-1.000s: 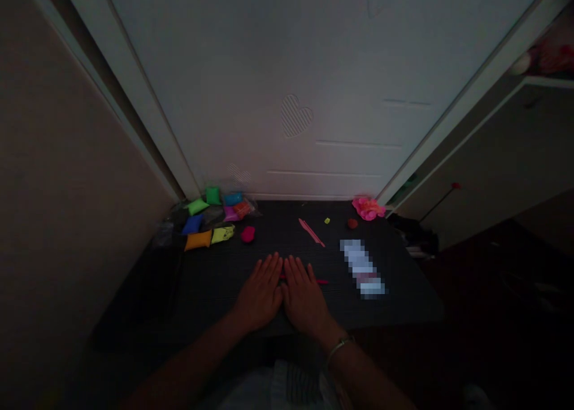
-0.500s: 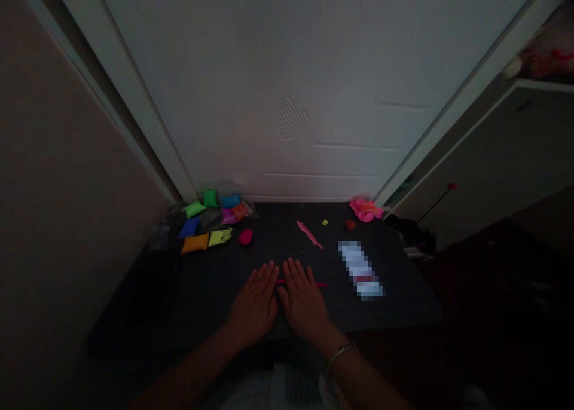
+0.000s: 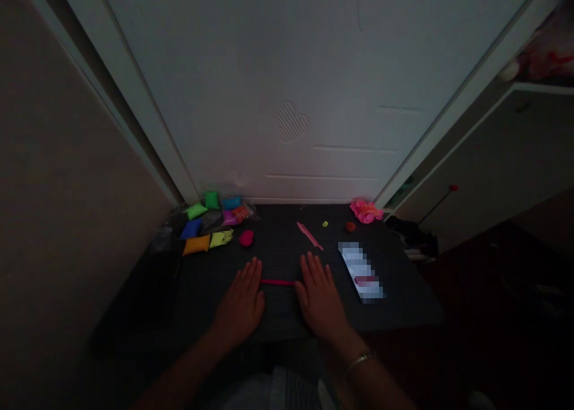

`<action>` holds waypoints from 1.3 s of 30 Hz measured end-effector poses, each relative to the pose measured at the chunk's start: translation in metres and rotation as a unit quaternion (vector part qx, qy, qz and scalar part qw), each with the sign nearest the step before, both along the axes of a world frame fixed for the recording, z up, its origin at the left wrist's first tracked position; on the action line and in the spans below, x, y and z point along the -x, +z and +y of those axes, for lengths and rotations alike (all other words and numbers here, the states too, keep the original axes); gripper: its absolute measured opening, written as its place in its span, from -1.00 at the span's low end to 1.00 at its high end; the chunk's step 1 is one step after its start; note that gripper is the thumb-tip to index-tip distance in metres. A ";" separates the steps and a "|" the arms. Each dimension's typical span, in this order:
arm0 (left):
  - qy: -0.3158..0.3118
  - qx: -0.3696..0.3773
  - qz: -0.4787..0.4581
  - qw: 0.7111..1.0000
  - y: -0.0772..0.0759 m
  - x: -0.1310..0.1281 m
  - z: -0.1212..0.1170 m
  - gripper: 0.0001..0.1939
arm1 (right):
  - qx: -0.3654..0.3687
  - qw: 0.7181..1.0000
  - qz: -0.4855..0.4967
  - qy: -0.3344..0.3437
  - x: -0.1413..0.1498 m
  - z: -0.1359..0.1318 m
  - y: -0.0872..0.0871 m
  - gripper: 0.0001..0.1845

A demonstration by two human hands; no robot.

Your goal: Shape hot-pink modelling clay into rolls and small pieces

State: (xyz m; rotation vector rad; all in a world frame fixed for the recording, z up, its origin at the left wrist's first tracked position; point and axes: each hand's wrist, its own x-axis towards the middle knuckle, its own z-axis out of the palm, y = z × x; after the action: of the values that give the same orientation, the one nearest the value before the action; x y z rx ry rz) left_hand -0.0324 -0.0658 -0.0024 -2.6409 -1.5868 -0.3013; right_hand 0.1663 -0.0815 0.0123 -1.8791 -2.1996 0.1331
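Observation:
A thin pink-red strand of modelling clay (image 3: 278, 282) lies crosswise on the dark table (image 3: 278, 311). My left hand (image 3: 240, 299) rests flat over its left end, fingers stretched out. Over the right end lies my right hand (image 3: 319, 293), also flat with the fingers extended. The strand's middle shows between the hands; its ends are hidden beneath them. Beyond the left hand sits a pink-red lump of clay (image 3: 246, 238). Slim pink modelling tools (image 3: 309, 235) lie beyond the right hand.
Packets of coloured clay, among them an orange packet (image 3: 196, 245), crowd the back left. At the right are a blurred-out phone-like rectangle (image 3: 359, 266), a brownish-red lump (image 3: 350, 226), a small yellow piece (image 3: 325, 223) and a pink flower-like object (image 3: 366, 211). A white panel (image 3: 287, 57) rises behind.
My hands have moved apart, the left one leftward and the right one rightward. More of the strand's middle now shows between them, and its right end is covered.

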 end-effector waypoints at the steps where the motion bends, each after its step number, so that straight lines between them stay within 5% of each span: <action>1: 0.017 -0.011 -0.008 1.000 0.000 0.008 -0.001 -0.47 | -0.009 1.000 0.000 -0.012 -0.008 -0.003 0.000 -0.43; 7: 0.020 0.029 -0.028 0.999 0.000 0.035 0.007 -0.55 | -0.001 1.000 0.005 -0.016 -0.039 -0.020 -0.009 -0.60; 20: 0.008 0.012 -0.057 0.998 0.005 0.040 0.027 -0.64 | 0.025 1.000 0.004 0.007 -0.035 0.010 0.004 -0.72; 26: 0.018 -0.038 -0.006 0.999 0.008 0.021 0.007 -0.53 | -0.027 1.000 -0.013 0.008 -0.003 -0.007 -0.003 -0.53; 30: -0.074 -0.020 0.014 0.997 0.000 -0.004 -0.005 -0.49 | -0.026 0.995 0.012 0.095 0.035 -0.014 -0.006 -0.45; 34: -0.074 0.004 0.019 0.997 -0.010 -0.016 0.013 -0.49 | 0.001 0.996 0.019 0.091 0.050 0.006 -0.011 -0.47; 39: -0.065 0.024 0.027 0.997 -0.003 -0.014 0.027 -0.50 | 0.009 0.996 0.018 0.083 0.045 0.016 -0.009 -0.51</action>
State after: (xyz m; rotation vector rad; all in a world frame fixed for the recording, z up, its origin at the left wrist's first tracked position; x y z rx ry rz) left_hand -0.0180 -0.0387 -0.0051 -2.7699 -1.4283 -0.1973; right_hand 0.1208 -0.0656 0.0028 -1.6875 -2.3349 0.2145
